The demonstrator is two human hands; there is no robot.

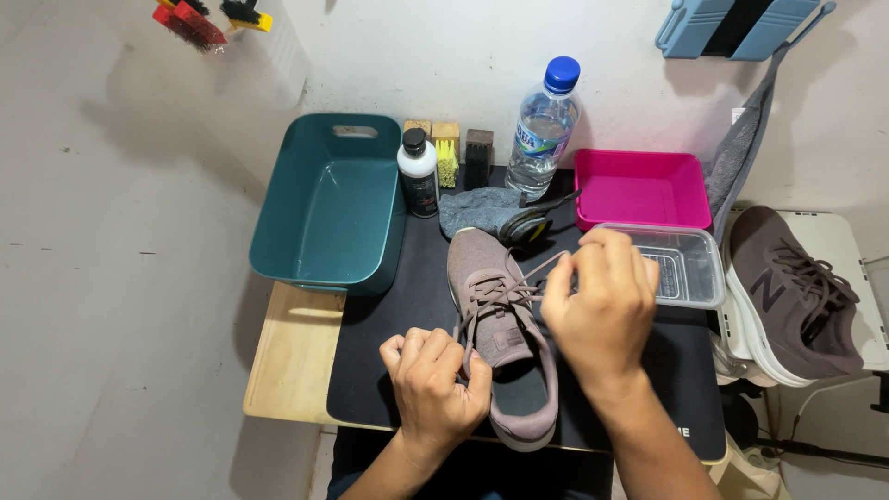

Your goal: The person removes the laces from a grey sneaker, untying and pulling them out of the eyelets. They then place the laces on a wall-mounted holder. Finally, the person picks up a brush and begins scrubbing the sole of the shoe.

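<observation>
A mauve sneaker (500, 324) lies on a black mat (398, 343), toe pointing away from me. My left hand (433, 380) is closed around one end of its shoelace (505, 294) beside the shoe's tongue. My right hand (602, 306) pinches the other lace end and holds it up and to the right, above the shoe's right side. The lace runs taut from the eyelets to both hands.
A teal tub (324, 208) stands at the left, a pink tray (639, 190) and clear plastic box (685, 264) at the right. A water bottle (542, 125), small black bottle (419, 171), brushes (446, 148) and grey cloth (477, 208) sit behind. The matching sneaker (792, 292) rests on a side stand.
</observation>
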